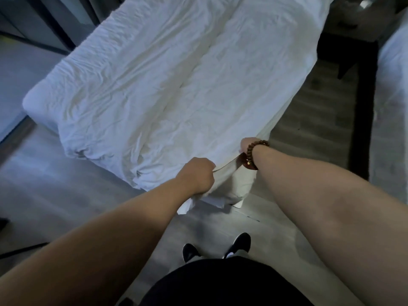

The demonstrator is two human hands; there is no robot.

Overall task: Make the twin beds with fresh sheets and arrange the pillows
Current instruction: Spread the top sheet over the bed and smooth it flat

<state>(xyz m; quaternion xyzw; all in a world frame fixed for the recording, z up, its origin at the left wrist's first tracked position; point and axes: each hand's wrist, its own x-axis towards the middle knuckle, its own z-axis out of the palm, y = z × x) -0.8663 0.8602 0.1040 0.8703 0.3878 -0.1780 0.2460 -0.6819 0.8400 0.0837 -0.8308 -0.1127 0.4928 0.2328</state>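
Observation:
A twin bed (pixel 55 111) runs away from me, covered by a wrinkled white sheet (pixel 154 85) folded along the middle. At the bed's near right corner my left hand (pixel 196 174) grips the sheet's hem in a fist. My right hand (pixel 246 145), with a brown bead bracelet at the wrist, holds the same hem a little farther right; its fingers are hidden under the cloth. Loose sheet hangs below my hands toward the floor. No pillow is in view.
A second white bed (pixel 393 85) stands at the right edge, across a dark rug strip (pixel 362 120). Dark furniture (pixel 344 29) sits at the back right. Grey floor (pixel 66 195) lies around the bed's foot, with my black shoes (pixel 238 244) on it.

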